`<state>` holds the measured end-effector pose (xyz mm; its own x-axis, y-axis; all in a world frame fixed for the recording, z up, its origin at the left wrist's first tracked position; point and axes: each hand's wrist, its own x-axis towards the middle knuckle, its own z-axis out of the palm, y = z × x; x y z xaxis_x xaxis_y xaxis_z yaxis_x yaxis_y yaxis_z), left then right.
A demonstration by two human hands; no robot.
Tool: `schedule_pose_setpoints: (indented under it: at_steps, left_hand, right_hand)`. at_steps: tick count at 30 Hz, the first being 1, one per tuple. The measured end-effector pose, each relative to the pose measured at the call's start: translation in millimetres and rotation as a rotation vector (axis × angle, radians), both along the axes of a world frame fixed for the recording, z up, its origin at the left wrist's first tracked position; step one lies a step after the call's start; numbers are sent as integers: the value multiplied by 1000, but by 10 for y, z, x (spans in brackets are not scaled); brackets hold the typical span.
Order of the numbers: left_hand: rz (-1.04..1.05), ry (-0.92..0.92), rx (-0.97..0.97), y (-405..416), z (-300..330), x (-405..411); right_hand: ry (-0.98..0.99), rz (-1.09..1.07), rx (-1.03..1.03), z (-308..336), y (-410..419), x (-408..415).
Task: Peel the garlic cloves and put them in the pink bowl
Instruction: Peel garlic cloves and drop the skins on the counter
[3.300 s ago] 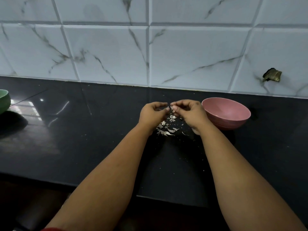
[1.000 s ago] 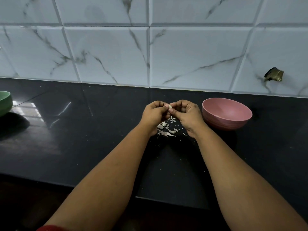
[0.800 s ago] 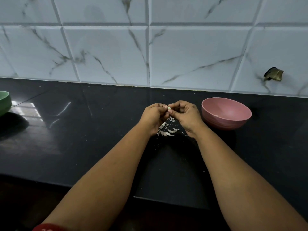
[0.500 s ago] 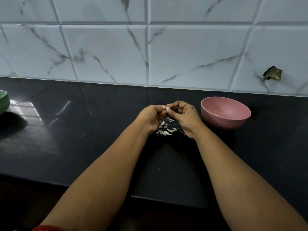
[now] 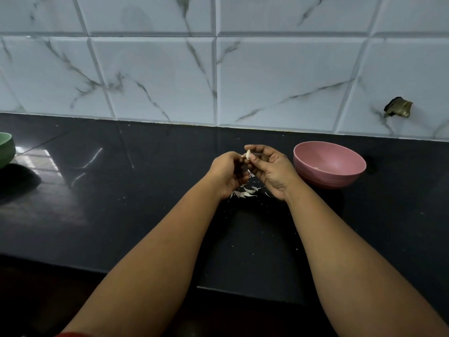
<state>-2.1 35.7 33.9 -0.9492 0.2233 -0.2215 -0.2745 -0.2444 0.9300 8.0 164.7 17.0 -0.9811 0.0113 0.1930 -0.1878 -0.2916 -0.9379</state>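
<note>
Garlic clove [image 5: 247, 155] upright between right hand [image 5: 272, 172] fingers [image 5: 254, 148], beside left hand [image 5: 227, 172].

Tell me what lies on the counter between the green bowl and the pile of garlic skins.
In the head view, nothing lies between the green bowl and the garlic skins: only bare black counter with window glare.

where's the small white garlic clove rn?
Head view, centre: the small white garlic clove is pinched in the right hand, touching the left hand, left of the pink plastic bowl.
</note>
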Motion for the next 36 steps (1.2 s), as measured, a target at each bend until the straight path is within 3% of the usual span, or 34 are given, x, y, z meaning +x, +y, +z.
schedule_pose_setpoints:
  at_steps: [5,10,12,15,19,27,31,36]
  left_hand:
    - [204,568,-668,-63,-105,-113]
    - [56,537,-842,-145,-114,-145]
    - [50,524,-776,-120,-141,-138]
    - [100,517,-499,-57,-144,-111]
    - [139,658,-533,-38,-151,-89]
    - [209,679,-581,5,-204,-120]
    - [203,634,-476,39,-199,-126]
    - [208,572,-391,55,-184,-115]
  right_hand:
    - [-13,-40,-36,4,-39,7]
    - [15,-142,13,5,-12,-2]
    - [31,-178,71,-1,-10,-5]
    - [56,-239,174,-15,8,-23]
    - [51,-308,289,-33,32,-55]
    - [197,-455,561,-81,44,-129]
    - [315,-515,721,-60,61,-128]
    - [420,-539,778,-51,40,-115]
